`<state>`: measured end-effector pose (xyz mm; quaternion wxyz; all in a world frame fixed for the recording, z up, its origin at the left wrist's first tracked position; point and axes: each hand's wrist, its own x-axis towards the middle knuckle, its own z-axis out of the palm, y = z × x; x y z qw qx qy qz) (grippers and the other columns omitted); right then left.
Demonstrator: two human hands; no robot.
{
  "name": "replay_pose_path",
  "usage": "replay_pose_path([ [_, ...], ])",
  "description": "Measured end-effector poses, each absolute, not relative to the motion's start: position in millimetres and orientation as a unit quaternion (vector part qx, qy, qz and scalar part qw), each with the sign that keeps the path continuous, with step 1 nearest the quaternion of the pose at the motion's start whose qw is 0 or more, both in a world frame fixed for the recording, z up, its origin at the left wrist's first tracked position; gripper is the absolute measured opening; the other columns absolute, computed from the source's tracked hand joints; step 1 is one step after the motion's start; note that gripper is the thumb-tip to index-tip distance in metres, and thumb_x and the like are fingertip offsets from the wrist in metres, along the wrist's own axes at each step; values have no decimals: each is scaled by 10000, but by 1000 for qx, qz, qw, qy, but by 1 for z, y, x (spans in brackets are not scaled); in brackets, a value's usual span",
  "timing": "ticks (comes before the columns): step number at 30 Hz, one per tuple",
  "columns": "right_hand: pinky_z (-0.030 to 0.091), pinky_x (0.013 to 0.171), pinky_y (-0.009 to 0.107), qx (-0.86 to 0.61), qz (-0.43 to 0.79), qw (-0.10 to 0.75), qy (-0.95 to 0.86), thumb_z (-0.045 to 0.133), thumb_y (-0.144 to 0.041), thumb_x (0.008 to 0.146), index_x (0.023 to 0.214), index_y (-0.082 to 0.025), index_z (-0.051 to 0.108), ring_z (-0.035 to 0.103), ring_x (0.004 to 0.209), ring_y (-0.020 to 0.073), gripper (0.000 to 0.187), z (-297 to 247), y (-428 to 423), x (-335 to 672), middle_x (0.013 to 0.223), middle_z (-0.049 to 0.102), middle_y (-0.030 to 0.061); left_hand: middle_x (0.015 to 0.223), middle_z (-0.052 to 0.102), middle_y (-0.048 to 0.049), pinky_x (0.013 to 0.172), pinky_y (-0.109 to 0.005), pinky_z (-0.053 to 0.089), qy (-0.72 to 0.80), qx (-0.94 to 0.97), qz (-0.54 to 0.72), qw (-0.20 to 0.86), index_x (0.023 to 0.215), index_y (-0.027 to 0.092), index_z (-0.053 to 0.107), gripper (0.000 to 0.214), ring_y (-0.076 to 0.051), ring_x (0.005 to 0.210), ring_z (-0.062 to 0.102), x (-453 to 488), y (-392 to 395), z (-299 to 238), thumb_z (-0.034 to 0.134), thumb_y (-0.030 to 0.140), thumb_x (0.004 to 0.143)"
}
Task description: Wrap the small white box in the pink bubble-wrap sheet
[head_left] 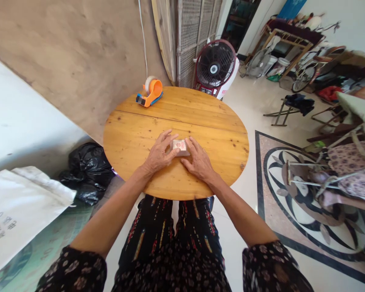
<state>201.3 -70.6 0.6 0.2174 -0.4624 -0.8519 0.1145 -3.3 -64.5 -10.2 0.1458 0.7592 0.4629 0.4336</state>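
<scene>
A small flat packet (179, 147), pale with a pink print, lies near the middle of the round wooden table (219, 125). My left hand (158, 154) rests on the tabletop with its fingers spread, and its fingertips touch the packet's left edge. My right hand (198, 159) lies flat at the packet's right side, fingers stretched out against it. Neither hand is wrapped round the packet.
An orange tape dispenser (150, 92) sits at the table's far left edge. A black fan (215, 67) stands behind the table. Black bags (86, 170) and a white sack (18, 211) lie on the floor to the left; furniture and a bicycle crowd the right.
</scene>
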Motion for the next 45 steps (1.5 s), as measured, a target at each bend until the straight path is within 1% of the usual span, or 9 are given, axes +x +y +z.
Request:
replay_pose_path([
  [3, 344, 1159, 527, -462, 120, 217, -851, 589, -331, 882, 1541, -129, 291, 299, 1476, 316, 751, 1, -71, 201, 1596, 288, 195, 1472, 436, -167, 1171, -522, 343, 464, 758, 439, 131, 1387, 180, 511, 527, -299, 1392, 423, -5, -66, -8, 594, 374, 905],
  [9, 339, 1168, 513, -463, 120, 219, -850, 595, -313, 877, 1536, -113, 302, 308, 1474, 312, 749, 2, -71, 201, 1593, 296, 199, 1519, 360, -181, 1119, -520, 408, 454, 774, 420, 135, 1364, 171, 543, 513, -305, 1317, 492, -6, -64, -13, 600, 352, 887],
  [14, 338, 1165, 524, -460, 119, 221, -852, 582, -324, 882, 1540, -131, 289, 295, 1481, 304, 746, 0, -70, 201, 1597, 296, 185, 1556, 302, -168, 1102, -533, 420, 451, 786, 399, 139, 1288, 174, 624, 424, -334, 1348, 452, -5, -62, -19, 569, 341, 903],
  [20, 335, 1161, 537, -466, 121, 211, -850, 583, -330, 882, 1545, -138, 279, 292, 1482, 306, 754, -1, -70, 202, 1602, 290, 179, 1538, 330, -164, 1083, -524, 445, 462, 776, 407, 136, 1239, 166, 666, 379, -322, 1316, 483, -5, -61, -20, 546, 348, 928],
  [28, 340, 1158, 528, -467, 120, 208, -851, 583, -336, 882, 1545, -138, 279, 304, 1475, 307, 755, 0, -70, 201, 1596, 296, 184, 1526, 368, -155, 1081, -506, 454, 461, 766, 423, 144, 1191, 169, 682, 336, -298, 1309, 498, -1, -60, -20, 554, 313, 915],
  [31, 342, 1158, 525, -467, 115, 209, -851, 584, -336, 882, 1545, -145, 282, 306, 1474, 307, 753, 0, -71, 200, 1594, 302, 182, 1515, 384, -162, 1068, -496, 467, 475, 755, 427, 150, 1206, 169, 674, 351, -293, 1286, 519, 0, -61, -20, 571, 308, 900],
  [35, 338, 1161, 518, -469, 111, 206, -852, 591, -322, 877, 1540, -116, 292, 308, 1473, 312, 756, 1, -71, 200, 1592, 301, 197, 1486, 410, -185, 1082, -487, 454, 469, 753, 438, 143, 1238, 144, 659, 393, -276, 1225, 564, 1, -63, -18, 582, 300, 885],
  [41, 349, 1148, 523, -469, 108, 208, -851, 595, -322, 875, 1541, -124, 289, 319, 1466, 315, 759, 0, -71, 200, 1593, 297, 198, 1488, 417, -170, 1128, -505, 401, 473, 755, 440, 118, 1314, 163, 601, 450, -292, 1339, 472, 1, -65, -14, 581, 314, 891],
  [45, 358, 1134, 537, -466, 112, 211, -852, 580, -323, 880, 1540, -145, 287, 317, 1467, 315, 744, 0, -72, 200, 1594, 298, 193, 1505, 400, -160, 1083, -499, 449, 477, 757, 430, 123, 1290, 180, 621, 417, -285, 1281, 522, 0, -65, -17, 574, 329, 903],
])
